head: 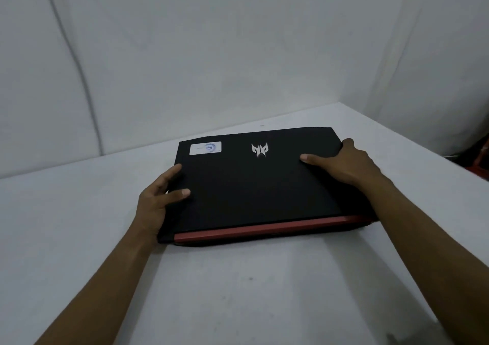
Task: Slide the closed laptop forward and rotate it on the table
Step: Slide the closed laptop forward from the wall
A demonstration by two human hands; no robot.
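Observation:
A closed black laptop (pixel 254 183) lies flat on the white table (pixel 238 291), with a red strip along its near edge, a silver logo and a white sticker on the lid. My left hand (pixel 156 201) grips its left side, thumb and a finger on the lid. My right hand (pixel 346 162) holds the right side, thumb flat on the lid and fingers wrapped round the far right corner. The laptop sits slightly turned, its right end farther from me.
White walls stand close behind the table and meet in a corner at the right. A dark cable (pixel 76 64) runs down the left wall. Something dark and red (pixel 479 156) lies past the table's right edge.

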